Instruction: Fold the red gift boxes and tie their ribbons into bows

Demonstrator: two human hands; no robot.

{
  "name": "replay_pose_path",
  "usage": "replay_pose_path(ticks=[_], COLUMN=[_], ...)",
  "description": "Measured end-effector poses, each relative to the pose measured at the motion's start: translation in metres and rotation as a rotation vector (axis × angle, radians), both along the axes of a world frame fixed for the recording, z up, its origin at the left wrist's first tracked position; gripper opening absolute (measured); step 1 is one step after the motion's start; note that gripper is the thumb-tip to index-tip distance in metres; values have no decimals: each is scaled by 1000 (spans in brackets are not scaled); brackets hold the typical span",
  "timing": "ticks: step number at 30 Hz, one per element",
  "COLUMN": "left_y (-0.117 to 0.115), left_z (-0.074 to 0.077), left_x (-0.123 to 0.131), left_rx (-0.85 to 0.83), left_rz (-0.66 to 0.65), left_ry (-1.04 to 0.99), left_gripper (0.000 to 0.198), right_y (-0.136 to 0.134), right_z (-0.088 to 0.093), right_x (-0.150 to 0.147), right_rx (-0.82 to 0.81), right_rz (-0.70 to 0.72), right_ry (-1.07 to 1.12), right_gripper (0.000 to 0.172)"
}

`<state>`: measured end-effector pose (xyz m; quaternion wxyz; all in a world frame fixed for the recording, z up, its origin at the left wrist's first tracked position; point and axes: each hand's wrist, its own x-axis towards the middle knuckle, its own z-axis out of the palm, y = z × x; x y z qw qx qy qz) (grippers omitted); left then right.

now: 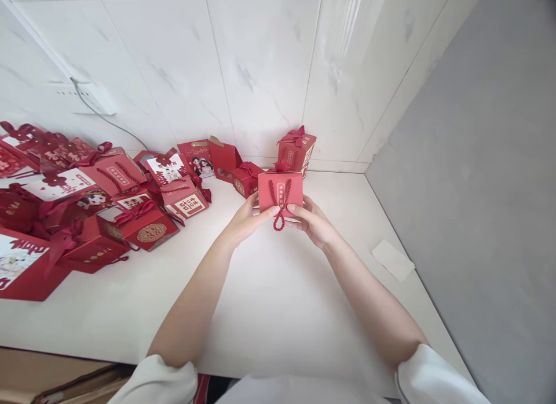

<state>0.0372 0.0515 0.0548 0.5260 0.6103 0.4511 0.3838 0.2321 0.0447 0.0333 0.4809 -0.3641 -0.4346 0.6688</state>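
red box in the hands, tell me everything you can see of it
The red box is small, squarish, seemingly card, its flat front facing the camera. A dark red twisted cord runs down the front in two strands and loops below, flanking a label too small to read. It is upright over the white table, the left hand and right hand gripping its lower corners.
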Motion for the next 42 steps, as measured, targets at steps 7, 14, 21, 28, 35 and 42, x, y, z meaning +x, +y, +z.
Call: replay_pose_path(ticks=[7,14,21,28,35,42], left_y=[8,9,9,-4,-10,-3], left_z=[-5,-8,0,14,17,18], left_x=[-7,-13,-22,-15,-4,-17], left_rx=[50,129,91,-41,-101,-201], left_rz=[18,5,-53,-31,-19,24], left_ry=[3,-5,-25,19,-2,-53], left_gripper=[66,69,77,62,94,54], right_y=[-1,-5,-8,-6,-21,-33], right_z=[1,7,13,7,15,31], right_x=[0,-1,2,-7,-13,-10], right_rx=[52,85,123,110,228,290], right_rz=[40,10,25,-341,-285,-69], right_ry=[75,12,-62,-173,-335,-293], right_gripper=[42,45,53,86,107,61])
